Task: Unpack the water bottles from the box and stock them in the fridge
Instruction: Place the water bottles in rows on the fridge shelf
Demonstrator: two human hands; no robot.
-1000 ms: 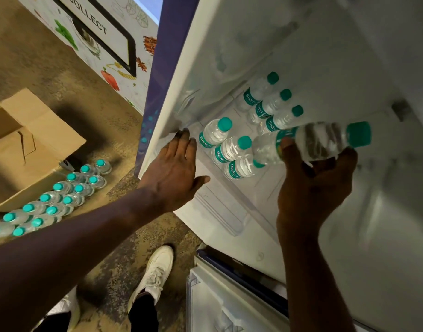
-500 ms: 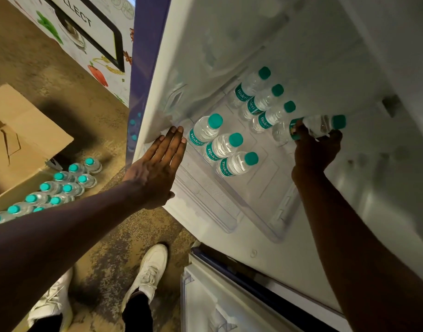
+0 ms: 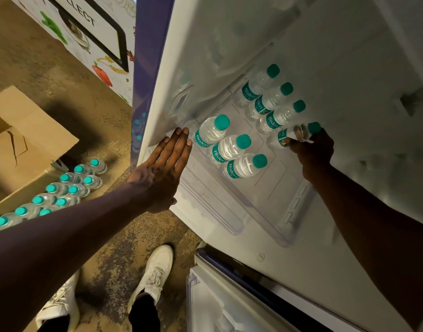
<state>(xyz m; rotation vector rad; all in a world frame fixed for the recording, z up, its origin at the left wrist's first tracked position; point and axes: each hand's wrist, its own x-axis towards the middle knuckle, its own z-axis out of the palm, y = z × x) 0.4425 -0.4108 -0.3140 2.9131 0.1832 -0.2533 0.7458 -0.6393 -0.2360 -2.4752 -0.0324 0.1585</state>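
Right hand [image 3: 312, 153] fingers [image 3: 288, 141] grip Bisleri bottle [image 3: 283, 134], back bottle row [image 3: 274, 101] just beyond. Left hand [image 3: 161, 172] fingers [image 3: 179, 143] straight, pressed together, front bottle row [image 3: 231, 149] beside fingertips.

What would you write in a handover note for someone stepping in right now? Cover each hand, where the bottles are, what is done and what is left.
Left hand: flat, fingers straight, by the fridge shelf left edge, holding nothing.
Right hand: grips the held bottle at the end of the back row.
Done: six shelved bottles stand on the shelf, three per row.
Left: release this one, then bring the floor bottles, lined up in two rows beside the cardboard box.
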